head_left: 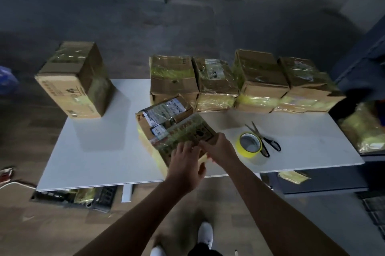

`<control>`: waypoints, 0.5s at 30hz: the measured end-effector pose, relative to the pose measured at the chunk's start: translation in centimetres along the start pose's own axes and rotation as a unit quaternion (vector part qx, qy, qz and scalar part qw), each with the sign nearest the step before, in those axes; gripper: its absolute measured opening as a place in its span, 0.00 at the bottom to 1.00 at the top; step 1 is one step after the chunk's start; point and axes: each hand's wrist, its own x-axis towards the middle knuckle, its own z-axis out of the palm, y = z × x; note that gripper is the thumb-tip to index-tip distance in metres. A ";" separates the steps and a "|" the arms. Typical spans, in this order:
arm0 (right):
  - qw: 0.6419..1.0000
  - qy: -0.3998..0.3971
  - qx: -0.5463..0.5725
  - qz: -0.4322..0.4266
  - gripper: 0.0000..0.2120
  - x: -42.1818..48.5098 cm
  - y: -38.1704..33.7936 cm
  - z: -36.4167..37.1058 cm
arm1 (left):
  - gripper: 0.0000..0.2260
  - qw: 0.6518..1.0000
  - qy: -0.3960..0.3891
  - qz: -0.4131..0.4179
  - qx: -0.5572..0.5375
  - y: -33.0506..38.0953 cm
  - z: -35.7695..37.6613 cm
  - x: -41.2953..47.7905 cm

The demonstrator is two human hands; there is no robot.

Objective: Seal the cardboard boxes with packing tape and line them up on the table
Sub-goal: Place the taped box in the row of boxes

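Observation:
A taped cardboard box (pixel 166 128) with shipping labels lies tilted near the front middle of the white table (pixel 100 151). My left hand (pixel 184 162) presses flat on its near end, fingers spread. My right hand (pixel 216 147) rests on the box's near right corner, fingers over the edge by a strip of yellowish tape. A roll of yellow packing tape (pixel 249 145) lies flat just right of my hands. Several sealed boxes (pixel 239 85) stand in a row along the table's back edge. One more sealed box (pixel 77 80) stands alone at the back left.
Black-handled scissors (pixel 264 139) lie against the tape roll on its right. A dark crate with yellow scraps (pixel 83 195) sits under the table's front left. More yellow-wrapped material (pixel 364 130) lies off the table's right end. My white shoes (pixel 205 232) show below.

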 end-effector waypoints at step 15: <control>0.961 -0.154 -0.184 -0.137 0.30 9.9 -2.5 -7.9 | 0.40 0.980 -0.134 -0.004 0.150 -3.9 -1.9 4.5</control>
